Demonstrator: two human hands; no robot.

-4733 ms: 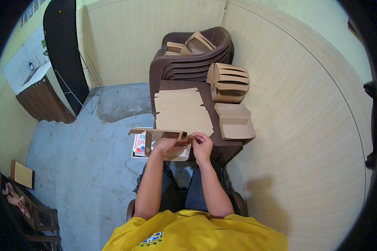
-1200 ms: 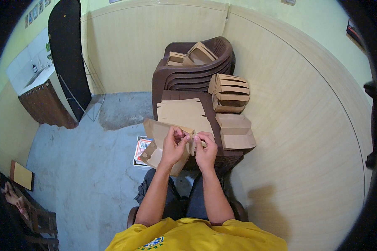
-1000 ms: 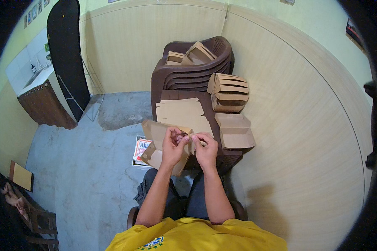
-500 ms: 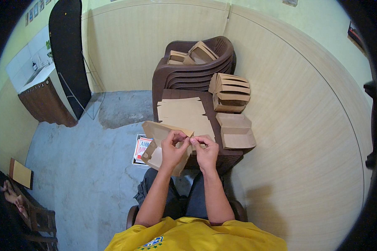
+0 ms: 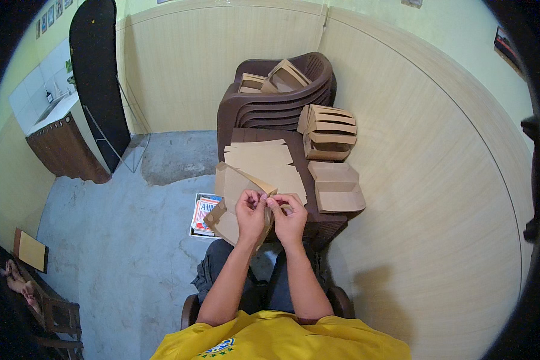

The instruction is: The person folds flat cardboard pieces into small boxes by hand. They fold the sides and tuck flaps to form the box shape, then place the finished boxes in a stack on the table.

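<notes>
A partly folded brown cardboard box (image 5: 224,221) is held over my lap, its lid raised and slanting. My left hand (image 5: 251,213) pinches the box near its right corner, fingers closed. Right beside it, my right hand (image 5: 288,217) pinches the same corner, thumb tips nearly meeting. The fingers hide the exact fold between them. Just beyond lies a stack of flat cardboard blanks (image 5: 259,157) on a brown chair seat (image 5: 297,150). To the right of the blanks stands an open folded box (image 5: 337,187).
Several folded boxes (image 5: 330,133) are nested at the seat's far right. More boxes (image 5: 287,78) rest in the stacked brown chairs (image 5: 270,114). A container of printed booklets (image 5: 203,216) sits on the floor at left. Another person's feet (image 5: 21,284) show at the far left.
The box has tilted, and its lid has risen and shifted right at its left end. Both hands have drawn slightly closer together at the corner, still pinching it.
</notes>
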